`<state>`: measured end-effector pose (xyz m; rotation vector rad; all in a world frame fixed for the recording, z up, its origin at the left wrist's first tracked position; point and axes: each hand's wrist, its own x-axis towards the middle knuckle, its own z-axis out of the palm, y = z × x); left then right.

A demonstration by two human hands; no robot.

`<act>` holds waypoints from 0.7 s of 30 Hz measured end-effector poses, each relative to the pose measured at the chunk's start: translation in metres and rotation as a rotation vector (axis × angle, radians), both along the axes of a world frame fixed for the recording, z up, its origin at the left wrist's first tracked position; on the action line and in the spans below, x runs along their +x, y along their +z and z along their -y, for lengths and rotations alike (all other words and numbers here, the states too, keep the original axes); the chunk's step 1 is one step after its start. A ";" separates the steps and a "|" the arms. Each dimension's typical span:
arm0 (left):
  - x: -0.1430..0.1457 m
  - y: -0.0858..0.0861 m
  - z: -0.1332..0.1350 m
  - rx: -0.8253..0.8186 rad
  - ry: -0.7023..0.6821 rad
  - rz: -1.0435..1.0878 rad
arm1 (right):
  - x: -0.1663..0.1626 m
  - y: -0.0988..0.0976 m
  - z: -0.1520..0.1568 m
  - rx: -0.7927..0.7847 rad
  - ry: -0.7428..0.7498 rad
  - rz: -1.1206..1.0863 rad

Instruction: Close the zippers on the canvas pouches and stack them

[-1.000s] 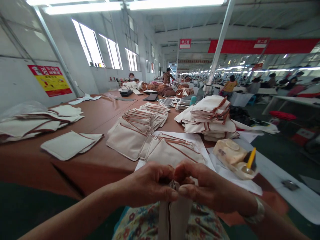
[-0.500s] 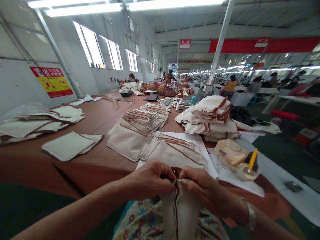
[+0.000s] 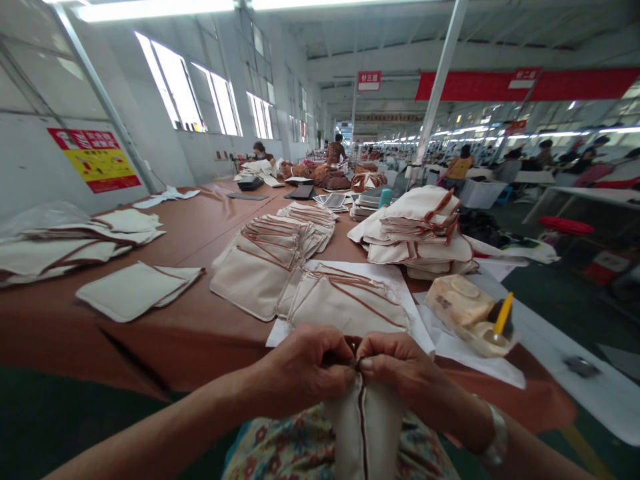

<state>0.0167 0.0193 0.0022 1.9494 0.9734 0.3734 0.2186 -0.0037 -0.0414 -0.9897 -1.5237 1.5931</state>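
Observation:
Both hands pinch the top end of a cream fabric piece (image 3: pixel 383 427) with a brown-edged seam down its middle; it hangs over my lap. My left hand (image 3: pixel 313 360) grips the left side of that end, thumb and fingers closed. Close beside it, my right hand (image 3: pixel 400 363) is closed on the right side, its thumb on the cream edge. A bit of brown material shows between the fingertips, mostly hidden by them. Just beyond my hands, cream panels with brown edging (image 3: pixel 345 303) lie overlapped on the table.
A tall stack of cream pieces (image 3: pixel 415 230) stands right on the brown-covered table (image 3: pixel 200 223). Near it sits a plastic container (image 3: pixel 465 310) with a yellow-handled tool (image 3: pixel 503 317). More cream panels (image 3: pixel 135 290) lie left. Co-workers (image 3: pixel 457 167) are farther back.
Both hands stay closed on the fabric's top end, with the fingers shifted slightly. The fabric sits a little further right and lower in view. The whole view has shifted slightly.

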 end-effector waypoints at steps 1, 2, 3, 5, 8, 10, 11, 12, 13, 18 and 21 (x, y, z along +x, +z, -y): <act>-0.001 0.000 0.000 0.025 -0.008 0.015 | 0.000 0.000 0.001 -0.008 -0.018 0.003; -0.003 -0.001 0.000 0.071 -0.010 0.033 | -0.001 0.001 0.003 -0.004 -0.034 0.009; -0.004 -0.002 -0.001 0.142 -0.007 0.055 | -0.001 0.001 0.004 0.006 -0.048 0.016; -0.008 -0.004 -0.001 0.335 -0.023 0.102 | -0.002 0.002 0.006 0.009 -0.068 0.024; -0.012 -0.009 -0.001 0.612 -0.110 0.072 | -0.005 0.002 0.009 -0.010 -0.087 0.029; -0.012 -0.011 0.002 0.768 -0.156 -0.043 | -0.006 0.001 0.009 -0.023 -0.094 0.026; -0.011 -0.012 0.004 0.841 -0.163 -0.107 | -0.006 0.000 0.009 -0.027 -0.097 0.021; -0.010 -0.012 0.007 0.903 -0.167 -0.167 | -0.006 0.000 0.009 -0.032 -0.097 0.017; -0.008 -0.012 0.009 0.946 -0.168 -0.221 | -0.006 -0.001 0.009 -0.035 -0.099 0.016; 0.003 -0.015 0.016 0.917 -0.107 -0.332 | -0.007 -0.006 0.010 0.022 -0.097 0.031; 0.006 -0.015 0.013 0.778 -0.050 -0.215 | -0.010 -0.005 0.016 0.169 -0.078 0.103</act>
